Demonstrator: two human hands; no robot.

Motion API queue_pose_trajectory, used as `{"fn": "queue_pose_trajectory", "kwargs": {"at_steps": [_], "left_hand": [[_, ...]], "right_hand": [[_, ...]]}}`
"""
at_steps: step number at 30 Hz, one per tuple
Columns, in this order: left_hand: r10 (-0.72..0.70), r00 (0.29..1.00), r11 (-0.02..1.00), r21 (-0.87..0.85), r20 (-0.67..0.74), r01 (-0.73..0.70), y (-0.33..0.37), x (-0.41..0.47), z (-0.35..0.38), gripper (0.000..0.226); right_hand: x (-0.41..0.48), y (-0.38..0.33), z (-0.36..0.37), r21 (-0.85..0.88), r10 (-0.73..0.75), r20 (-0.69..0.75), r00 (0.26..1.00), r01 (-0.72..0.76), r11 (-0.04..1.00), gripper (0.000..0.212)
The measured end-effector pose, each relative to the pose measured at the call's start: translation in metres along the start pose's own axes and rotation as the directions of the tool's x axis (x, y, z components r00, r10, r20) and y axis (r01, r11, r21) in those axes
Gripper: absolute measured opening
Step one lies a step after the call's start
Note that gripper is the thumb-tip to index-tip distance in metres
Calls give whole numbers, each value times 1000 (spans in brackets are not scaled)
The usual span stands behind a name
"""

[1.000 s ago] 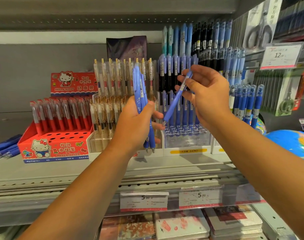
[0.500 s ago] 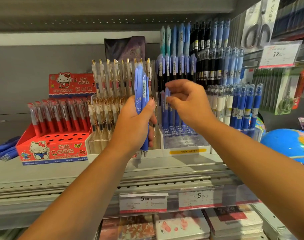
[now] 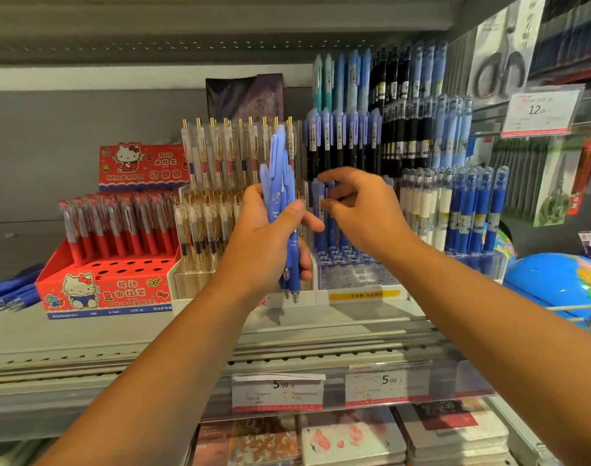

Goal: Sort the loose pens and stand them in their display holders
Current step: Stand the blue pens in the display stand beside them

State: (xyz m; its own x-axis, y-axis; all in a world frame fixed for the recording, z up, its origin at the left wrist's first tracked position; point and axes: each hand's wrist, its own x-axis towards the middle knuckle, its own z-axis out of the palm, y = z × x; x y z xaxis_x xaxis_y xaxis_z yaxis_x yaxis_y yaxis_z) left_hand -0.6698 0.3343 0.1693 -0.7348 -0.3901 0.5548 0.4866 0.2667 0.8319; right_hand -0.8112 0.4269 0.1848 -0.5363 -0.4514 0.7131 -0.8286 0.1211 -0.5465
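Note:
My left hand (image 3: 264, 243) grips a bundle of several light-blue click pens (image 3: 280, 176) upright, tips down, in front of the shelf. My right hand (image 3: 364, 213) hovers just right of it, fingers loosely curled and apart, at the tops of a few blue pens (image 3: 321, 227) that stand in the front row of a clear holder (image 3: 358, 277) with many empty holes. I see no pen held in the right hand. Taller rows of blue and black pens (image 3: 348, 136) fill the back of that holder.
A red Hello Kitty box (image 3: 102, 294) of red pens stands at left, with loose blue pens (image 3: 8, 290) lying beside it. Clear gold-clip pens (image 3: 220, 163) stand behind my left hand. Dark-blue capped pens (image 3: 472, 210) and a globe (image 3: 556, 284) are at right.
My right hand carried a single blue pen down from near the bundle into the clear holder, then let go of it. My left hand and its bundle stayed nearly still.

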Motion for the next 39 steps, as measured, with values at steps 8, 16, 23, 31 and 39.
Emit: {"fn": "queue_pose_trajectory", "kwargs": {"at_steps": [8,16,23,31,39], "left_hand": [[28,999,999,41,36,-30,-6,2,-3,11],[-11,998,1000,-3,66,11,-7,1,0,13],[-21,1000,999,-42,-4,21,-2,-1,2,13],[-8,998,1000,-18,-69,7,-5,3,-3,9],[37,997,994,102,-74,-29,-5,3,-3,5]], "right_hand": [[-15,-16,-6,545,-65,88,994,7,838,30],[-16,-15,-10,748,-50,186,981,-108,655,22],[-17,-14,-13,762,-35,39,999,-7,648,22],[-11,-9,-22,598,14,-247,969,141,789,21],[-4,0,-18,234,-84,-294,952,157,960,24]]}}
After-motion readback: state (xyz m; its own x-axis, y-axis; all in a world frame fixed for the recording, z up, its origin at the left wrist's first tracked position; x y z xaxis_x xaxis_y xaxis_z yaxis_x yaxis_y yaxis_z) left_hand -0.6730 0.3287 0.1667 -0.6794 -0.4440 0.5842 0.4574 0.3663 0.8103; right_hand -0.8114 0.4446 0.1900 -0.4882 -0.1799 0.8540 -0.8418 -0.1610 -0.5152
